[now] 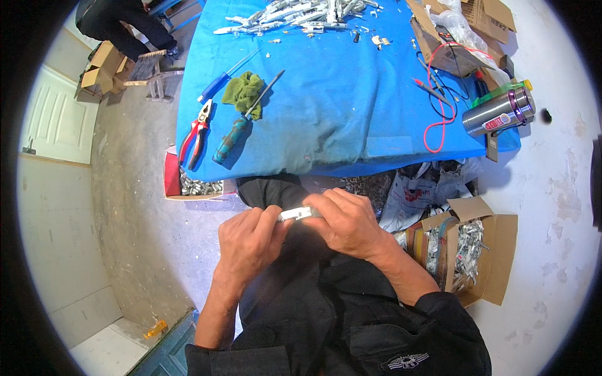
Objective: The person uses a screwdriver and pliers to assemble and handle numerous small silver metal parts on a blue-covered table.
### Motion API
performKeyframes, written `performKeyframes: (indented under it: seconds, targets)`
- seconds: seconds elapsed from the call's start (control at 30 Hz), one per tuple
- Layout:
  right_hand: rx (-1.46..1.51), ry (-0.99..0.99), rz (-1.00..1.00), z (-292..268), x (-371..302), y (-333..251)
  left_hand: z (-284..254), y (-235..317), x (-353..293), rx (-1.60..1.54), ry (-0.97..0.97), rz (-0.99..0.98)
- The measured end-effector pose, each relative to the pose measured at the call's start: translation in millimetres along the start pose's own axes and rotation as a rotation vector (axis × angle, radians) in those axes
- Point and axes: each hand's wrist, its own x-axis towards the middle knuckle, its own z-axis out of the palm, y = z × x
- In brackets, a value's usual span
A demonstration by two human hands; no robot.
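Note:
Between my two hands, just off the table's front edge and above my lap, is a small white and silvery part (298, 214), too small to name more exactly. My left hand (251, 233) pinches its left end. Its right end is gripped by the fingers of my right hand (348, 220). On the blue tablecloth (351, 106) ahead lie red-handled pliers (197, 135), a screwdriver with a worn teal handle (232, 139), a thin blue screwdriver (216, 86) and a crumpled green cloth (242, 93).
White and metal parts (307, 14) are heaped at the table's far side. At right are a steel flask (492, 113), red and black test leads (439, 94) and an open carton (442, 47). Boxes of metal pieces (194, 186) and scraps (467, 250) flank my legs. A person (119, 25) stands far left.

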Motion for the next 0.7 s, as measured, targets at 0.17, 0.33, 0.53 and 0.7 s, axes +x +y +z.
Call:
performKeyframes:
  seconds: [0.17,0.33,0.53,0.7]
  targets:
    - [-0.035,-0.010,-0.034,2,-1,0,-8,5,4,0.039,-0.029,-0.013]
    - [-0.031,-0.042,-0.074,2,2,-1,-13,3,10,0.022,0.016,0.043]
    - [0.084,-0.047,-0.063,5,6,-2,-14,-3,12,0.028,-0.055,0.097]
    - [0.300,-0.084,0.044,1,6,-3,-12,-10,6,-0.041,-0.110,0.080]
